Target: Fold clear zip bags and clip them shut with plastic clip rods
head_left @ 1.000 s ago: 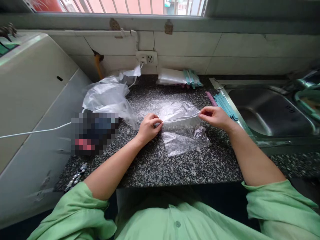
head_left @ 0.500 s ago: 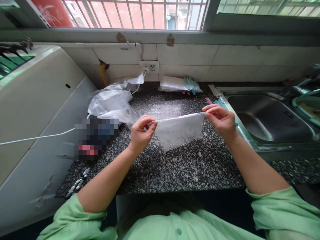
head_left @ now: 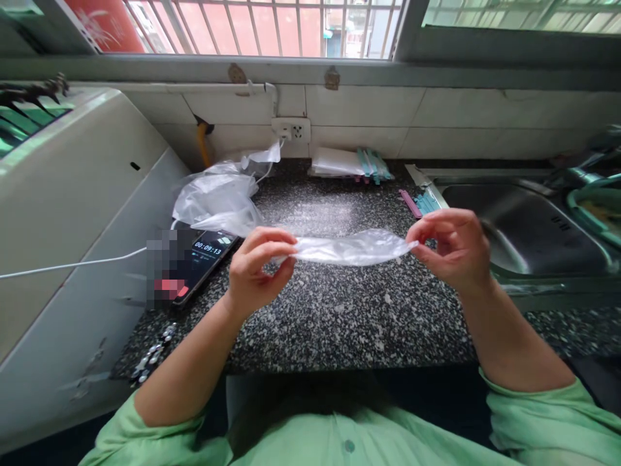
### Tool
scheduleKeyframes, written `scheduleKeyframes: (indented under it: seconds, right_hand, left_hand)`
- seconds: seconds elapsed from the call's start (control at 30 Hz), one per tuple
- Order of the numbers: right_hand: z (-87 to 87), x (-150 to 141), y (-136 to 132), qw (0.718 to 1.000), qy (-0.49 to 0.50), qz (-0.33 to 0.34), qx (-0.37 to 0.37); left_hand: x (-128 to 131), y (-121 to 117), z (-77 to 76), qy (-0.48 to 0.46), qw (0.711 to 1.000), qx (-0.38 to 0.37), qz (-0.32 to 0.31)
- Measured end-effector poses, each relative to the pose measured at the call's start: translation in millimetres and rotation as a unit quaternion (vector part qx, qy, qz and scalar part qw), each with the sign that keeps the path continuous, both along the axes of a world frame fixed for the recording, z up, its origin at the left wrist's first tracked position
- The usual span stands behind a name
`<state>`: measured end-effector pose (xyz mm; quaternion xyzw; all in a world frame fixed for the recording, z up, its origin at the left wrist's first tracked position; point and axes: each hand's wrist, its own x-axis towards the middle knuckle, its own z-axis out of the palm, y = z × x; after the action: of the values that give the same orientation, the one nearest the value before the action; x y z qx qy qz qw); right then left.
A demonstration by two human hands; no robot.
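A clear plastic bag (head_left: 347,250) is stretched sideways above the speckled countertop (head_left: 339,323). Its left end is pinched between the thumb and fingers of my left hand (head_left: 259,268). At the other end, my right hand (head_left: 451,249) grips a corner of it between thumb and forefinger. The bag looks like a narrow, creased band from here. Just beyond my right hand lie pink and teal sealing strips (head_left: 421,202). A larger crumpled plastic bag (head_left: 216,197) rests behind my left hand.
A phone (head_left: 206,252) showing a timer lies at left, partly blurred, with a white cable (head_left: 97,265). Against the wall sits a stack of flat bags (head_left: 337,162) with teal strips. The steel sink (head_left: 528,226) is at right. A metal-link band (head_left: 154,353) lies near the front left.
The bag has gone from hanging down as a flat sheet to a narrow raised band. My hands have moved slightly apart, and the strips beside the sink show more fully.
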<state>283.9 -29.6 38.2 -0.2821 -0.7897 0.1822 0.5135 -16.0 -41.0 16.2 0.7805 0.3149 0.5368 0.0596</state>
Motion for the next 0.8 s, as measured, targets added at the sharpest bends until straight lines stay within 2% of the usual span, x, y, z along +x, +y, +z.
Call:
scheduleKeyframes:
  seconds: [0.07, 0.13, 0.2, 0.27, 0.37, 0.53, 0.7, 0.8]
  right_hand:
    - [1.8, 5, 0, 0.985, -0.152, 0.07, -0.031]
    - [-0.6, 5, 2, 0.947, -0.296, 0.106, -0.057]
    - [-7.1, 2, 4, 0.914, -0.387, 0.103, -0.071]
    - [-15.3, -5, 4, 0.894, -0.434, 0.082, -0.077]
    - [-24.3, -16, 1, 0.886, -0.455, 0.066, -0.063]
    - [-31.0, -31, -7, 0.918, -0.389, 0.076, -0.007]
    - [-36.2, -38, -13, 0.936, -0.339, 0.062, 0.073]
    - [-38.3, -37, -11, 0.929, -0.352, -0.001, 0.11]
  left_hand:
    - [-8, -6, -4.1, 0.106, 0.994, 0.02, -0.013]
    - [-13, -11, -13.1, 0.212, 0.977, 0.009, -0.019]
    - [-14, -14, -23.9, 0.295, 0.955, -0.016, 0.004]
    - [-13, -16, -32.8, 0.329, 0.942, -0.036, 0.046]
    - [-5, -20, -40.0, 0.307, 0.947, -0.03, 0.093]
    - [20, -22, -44.9, 0.288, 0.949, 0.074, 0.107]
    - [39, -9, -47.4, 0.311, 0.942, 0.103, 0.074]
    - [37, -1, -47.7, 0.255, 0.961, 0.093, 0.061]
